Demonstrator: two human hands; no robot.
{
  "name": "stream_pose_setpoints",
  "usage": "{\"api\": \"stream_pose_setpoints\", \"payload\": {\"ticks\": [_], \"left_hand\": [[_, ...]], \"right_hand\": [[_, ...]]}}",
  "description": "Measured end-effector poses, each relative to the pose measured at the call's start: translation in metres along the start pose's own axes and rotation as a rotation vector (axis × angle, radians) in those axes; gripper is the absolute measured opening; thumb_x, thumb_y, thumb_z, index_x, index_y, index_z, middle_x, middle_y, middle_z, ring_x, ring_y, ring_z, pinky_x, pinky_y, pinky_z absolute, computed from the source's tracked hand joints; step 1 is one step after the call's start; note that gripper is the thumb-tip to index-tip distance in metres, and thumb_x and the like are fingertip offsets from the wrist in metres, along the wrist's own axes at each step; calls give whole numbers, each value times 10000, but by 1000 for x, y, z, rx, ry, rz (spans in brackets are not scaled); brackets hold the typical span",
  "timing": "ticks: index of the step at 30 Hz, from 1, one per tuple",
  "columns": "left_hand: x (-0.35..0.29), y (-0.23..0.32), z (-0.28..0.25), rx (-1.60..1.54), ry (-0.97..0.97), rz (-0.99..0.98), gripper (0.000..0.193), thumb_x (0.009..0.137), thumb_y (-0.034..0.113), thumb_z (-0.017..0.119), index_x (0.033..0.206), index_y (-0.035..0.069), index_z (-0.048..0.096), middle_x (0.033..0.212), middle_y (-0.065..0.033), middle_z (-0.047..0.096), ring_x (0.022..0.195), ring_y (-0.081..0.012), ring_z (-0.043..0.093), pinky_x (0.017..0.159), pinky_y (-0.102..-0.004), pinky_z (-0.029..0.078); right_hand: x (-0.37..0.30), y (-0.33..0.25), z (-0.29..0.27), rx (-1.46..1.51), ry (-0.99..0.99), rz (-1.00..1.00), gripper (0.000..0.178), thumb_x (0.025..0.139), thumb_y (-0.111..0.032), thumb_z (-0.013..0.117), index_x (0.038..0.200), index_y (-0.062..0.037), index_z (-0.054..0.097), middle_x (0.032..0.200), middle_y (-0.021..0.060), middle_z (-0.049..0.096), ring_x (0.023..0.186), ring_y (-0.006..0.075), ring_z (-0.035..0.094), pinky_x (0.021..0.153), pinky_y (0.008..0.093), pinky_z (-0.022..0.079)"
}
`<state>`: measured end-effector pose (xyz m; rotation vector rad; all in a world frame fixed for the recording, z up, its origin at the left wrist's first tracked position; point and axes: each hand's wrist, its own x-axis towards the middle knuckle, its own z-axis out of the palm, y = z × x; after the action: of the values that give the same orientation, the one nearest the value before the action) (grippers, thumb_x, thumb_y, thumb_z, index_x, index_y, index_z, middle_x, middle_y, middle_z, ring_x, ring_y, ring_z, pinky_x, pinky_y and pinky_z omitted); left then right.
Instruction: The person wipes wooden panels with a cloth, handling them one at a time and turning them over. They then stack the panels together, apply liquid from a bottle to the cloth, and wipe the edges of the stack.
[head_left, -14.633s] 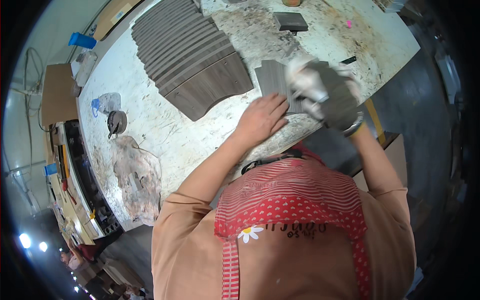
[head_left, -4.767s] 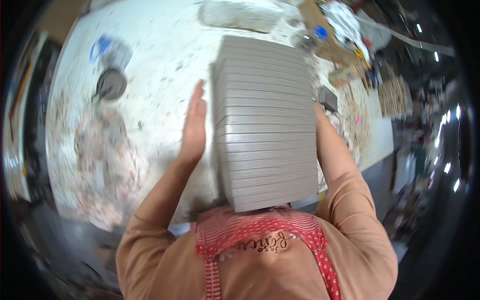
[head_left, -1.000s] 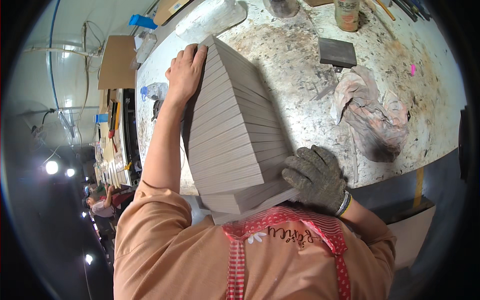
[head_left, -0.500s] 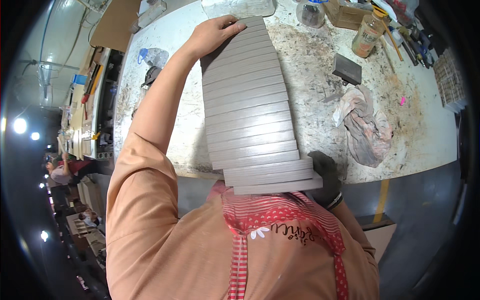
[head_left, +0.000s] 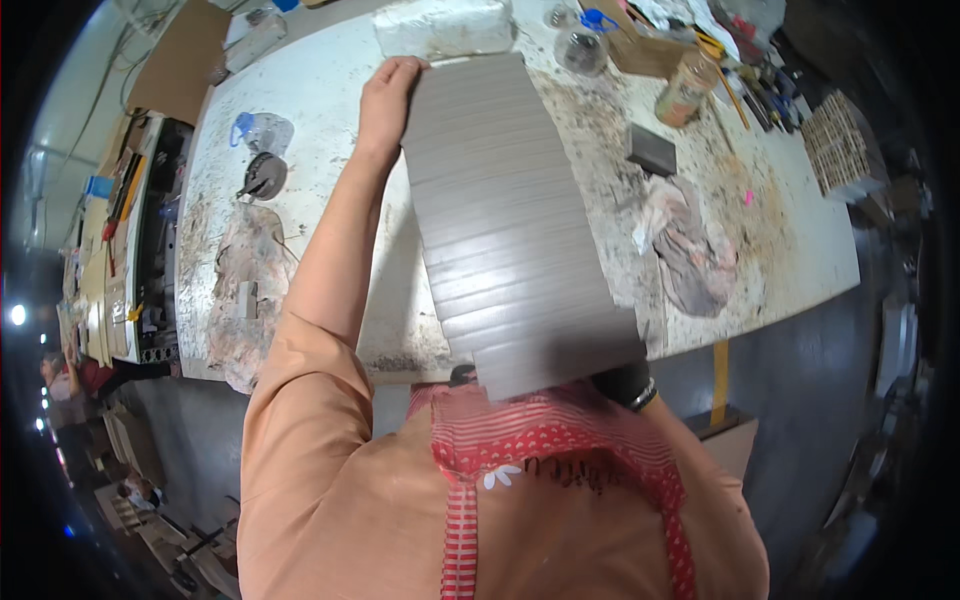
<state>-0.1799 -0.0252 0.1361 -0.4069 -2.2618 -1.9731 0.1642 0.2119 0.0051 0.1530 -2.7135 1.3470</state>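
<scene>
The stack of thin slats [head_left: 515, 230] at the centre of the frame looks like grey-brown wood veneer, smooth with a faint satin sheen and fine edge lines. The left hand [head_left: 388, 95] at its top edge is bare skin; the right hand [head_left: 625, 382] under its lower right corner wears a dark knitted cloth glove. The workbench [head_left: 320, 90] is white-painted, rough and matt, stained brown and crusted with dried glue. At right lies a crumpled, dirty cloth rag [head_left: 690, 245], beside a dark matt block [head_left: 651, 148]. Upper right stands a glossy clear plastic bottle [head_left: 685, 88]. The apron [head_left: 560, 460] at the bottom is red-and-white woven cloth
</scene>
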Motion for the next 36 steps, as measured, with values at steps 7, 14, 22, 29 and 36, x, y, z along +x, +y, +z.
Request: {"api": "stream_pose_setpoints", "payload": {"ticks": [7, 14, 22, 29, 36], "left_hand": [[16, -13, -5, -43, -82, -52, 251, 927, 216, 510, 1004, 27, 655, 938, -24, 633, 872, -106, 555, 783, -240, 436], [11, -16, -8, -92, -73, -157, 346, 937, 288, 508, 1142, 30, 615, 1116, -75, 616, 998, -160, 560, 863, -284, 444], [-23, 0, -1, -429, -21, -343, 543, 976, 468, 408, 1301, 43, 500, 1249, -113, 549, 1138, -212, 507, 960, -361, 426], [-18, -38, -20, -433, -100, -264, 736, 891, 486, 563, 1446, 83, 297, 1455, -107, 356, 1294, -278, 374, 1047, -412, 340], [-25, 6, -10, -173, 34, -286, 477, 884, 410, 567, 1212, 65, 544, 1116, -25, 564, 1012, -137, 483, 868, -313, 392]], "right_hand": [[20, -56, -10, -526, -27, -371, 673, 722, -326, 795, 1223, -5, 480, 1080, 139, 601, 1052, 237, 561, 937, 358, 418], [18, -87, -20, 41, -211, 279, 838, 670, -354, 819, 1288, 37, 410, 1158, 173, 575, 1107, 256, 536, 953, 348, 413], [11, -50, -79, 309, -406, 307, 654, 838, -196, 682, 1386, -8, 378, 1305, 145, 509, 1170, 212, 515, 988, 318, 407], [75, -24, -136, -358, 254, 190, 536, 823, -266, 681, 1322, -185, 504, 1276, 212, 529, 1149, 335, 528, 940, 367, 443], [91, 59, -108, -671, 144, 149, 527, 835, -331, 630, 1242, -17, 517, 1251, 194, 531, 1183, 359, 481, 990, 403, 396]]}}
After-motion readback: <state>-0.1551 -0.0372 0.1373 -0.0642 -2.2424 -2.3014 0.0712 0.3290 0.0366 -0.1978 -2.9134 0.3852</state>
